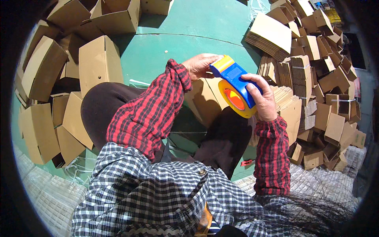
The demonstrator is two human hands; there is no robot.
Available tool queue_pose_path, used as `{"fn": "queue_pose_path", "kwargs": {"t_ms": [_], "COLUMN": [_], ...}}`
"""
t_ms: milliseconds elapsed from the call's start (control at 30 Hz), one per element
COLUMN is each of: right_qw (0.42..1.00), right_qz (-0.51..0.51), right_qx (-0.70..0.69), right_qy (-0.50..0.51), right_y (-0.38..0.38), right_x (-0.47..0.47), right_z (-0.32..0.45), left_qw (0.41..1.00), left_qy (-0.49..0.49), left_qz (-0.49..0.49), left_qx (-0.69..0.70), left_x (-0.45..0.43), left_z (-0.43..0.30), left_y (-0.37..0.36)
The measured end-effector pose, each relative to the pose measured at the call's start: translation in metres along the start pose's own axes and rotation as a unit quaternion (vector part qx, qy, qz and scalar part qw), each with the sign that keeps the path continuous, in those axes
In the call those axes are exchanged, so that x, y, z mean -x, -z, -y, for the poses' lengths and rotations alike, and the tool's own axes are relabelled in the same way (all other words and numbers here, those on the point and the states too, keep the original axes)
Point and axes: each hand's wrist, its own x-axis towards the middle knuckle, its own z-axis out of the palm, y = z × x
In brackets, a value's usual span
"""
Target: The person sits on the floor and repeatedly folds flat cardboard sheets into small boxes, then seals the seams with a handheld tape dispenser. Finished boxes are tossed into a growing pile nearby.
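My right hand (262, 96) grips the body of a blue and yellow handheld tape dispenser (237, 77), with the thumb and a finger on its side. A roll of tape (234, 99) with an orange core sits in its lower end. At the other end, the fingers of my left hand (199, 67) close around the front by the toothed cutter; whether they pinch a tape end is hidden. Beneath both hands, a cardboard box (204, 100) stands on the green floor (189, 20) between my knees, partly in shadow.
Folded cardboard boxes (100, 63) crowd the left side. To the right are stacks of flat cardboard (271, 32) and a heap of small open boxes (334, 127). A small red object (246, 162) lies by my right leg. Plastic-wrapped bundles (53, 189) sit at the lower left.
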Motion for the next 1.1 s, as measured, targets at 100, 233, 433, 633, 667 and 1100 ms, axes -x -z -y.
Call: {"fn": "queue_pose_path", "kwargs": {"t_ms": [100, 233, 433, 633, 667, 1100], "right_qw": [0.999, 0.994, 0.974, 0.938, 0.932, 0.917], "right_qz": [0.009, 0.051, 0.138, 0.205, 0.210, 0.230], "right_qx": [0.038, 0.080, 0.125, 0.216, 0.222, 0.323], "right_qy": [-0.004, -0.047, -0.132, -0.176, -0.193, -0.037], "right_y": [-0.005, -0.012, -0.010, -0.017, -0.018, -0.001], "right_x": [-0.005, -0.018, -0.038, -0.068, -0.071, -0.076], "right_z": [0.001, 0.010, 0.019, 0.016, 0.017, -0.020], "left_qw": [0.992, 0.941, 0.863, 0.826, 0.830, 0.882], "left_qy": [-0.053, -0.174, -0.251, -0.025, -0.017, -0.049], "left_qz": [0.039, -0.080, -0.240, -0.093, -0.078, -0.047], "left_qx": [-0.109, -0.279, -0.367, -0.555, -0.551, -0.467], "left_x": [-0.012, -0.043, -0.083, -0.096, -0.088, -0.080], "left_z": [0.005, 0.018, 0.093, 0.134, 0.130, 0.078], "left_y": [0.018, 0.073, 0.170, 0.156, 0.150, 0.056]}}
